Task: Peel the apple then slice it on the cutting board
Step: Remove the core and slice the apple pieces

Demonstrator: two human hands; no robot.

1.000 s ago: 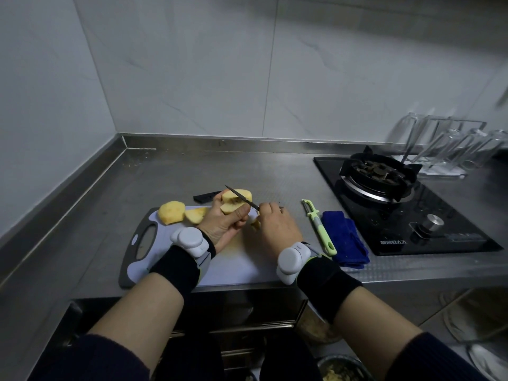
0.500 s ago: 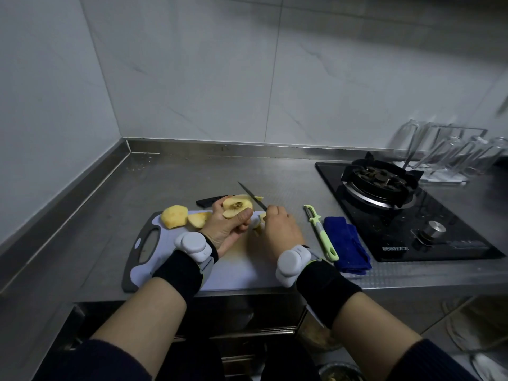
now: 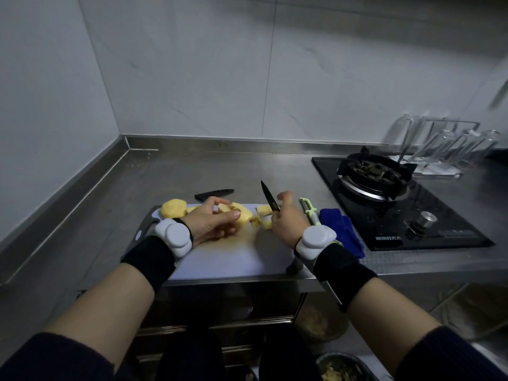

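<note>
So the left hand (image 3: 211, 221) is curled around an apple piece (image 3: 243, 214), thumb on top, holding it over the middle of the board (image 3: 233, 259). You can see the core side facing up. The right hand (image 3: 288, 222) is wrapped around the knife (image 3: 269, 198) handle. The dark blade sticks up and away from the person, tip leaning a bit left, and it isn't touching any fruit.

A peeled half (image 3: 173, 208) sits at the board's far left corner, and a couple of chunks (image 3: 264, 213) lie just beside the right hand.

Off the board on the counter (image 3: 110, 215):
- The sheath (image 3: 214, 194) lies just behind the board, roughly left to right.
- The peeler (image 3: 309, 213) lies to the right, head pointing away.
- The blue cloth (image 3: 341, 229) sits next to the peeler, with the stove (image 3: 398, 204) beyond it.
</note>
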